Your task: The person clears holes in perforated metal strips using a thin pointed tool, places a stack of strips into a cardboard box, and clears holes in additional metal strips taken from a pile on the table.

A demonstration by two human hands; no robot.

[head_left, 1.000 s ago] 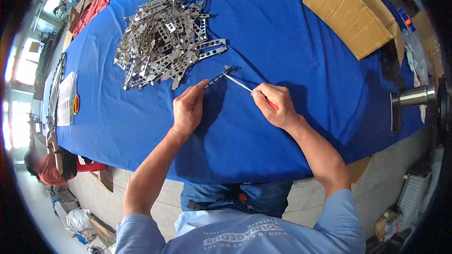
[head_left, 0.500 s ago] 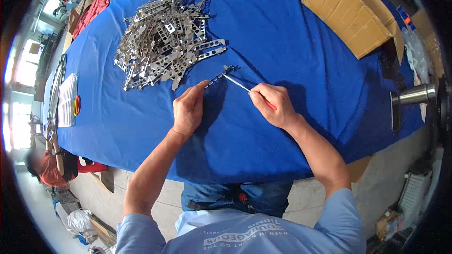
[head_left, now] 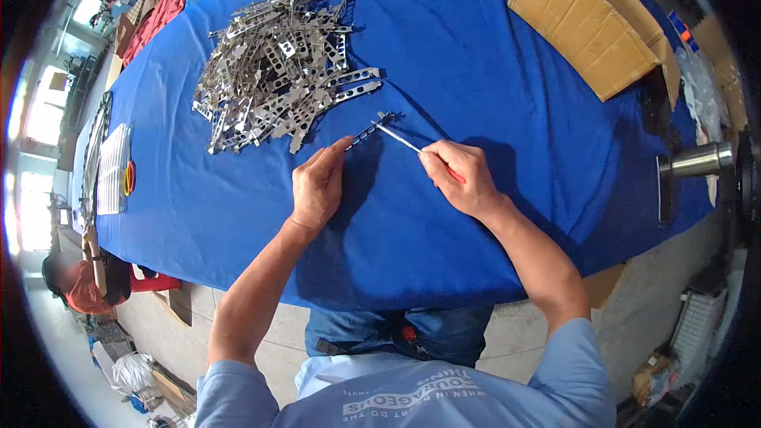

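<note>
My left hand [head_left: 319,184] is closed, pinching the lower end of a perforated metal strip [head_left: 365,135] held up over the blue cloth. The strip slants up to the right, and its far end has small tabs. In my right hand [head_left: 460,177] is a slim metal file [head_left: 402,139] with a red handle, its fingers wrapped round the grip. The file's tip meets the strip near its tabbed far end. Beyond my left hand lies a big heap of similar perforated metal strips [head_left: 277,71]. The strip's lower end is hidden by my left fingers.
A blue cloth [head_left: 476,55] covers the table. An opened cardboard box [head_left: 590,28] stands at the back right, with a metal cylinder [head_left: 701,160] at the right edge. A white rack-like panel [head_left: 113,168] lies at the left; another person [head_left: 87,285] sits beyond it.
The file's tip has shifted very slightly up and left along the strip. Both hands stay almost in place. At the left, the other person's head has moved a little.
</note>
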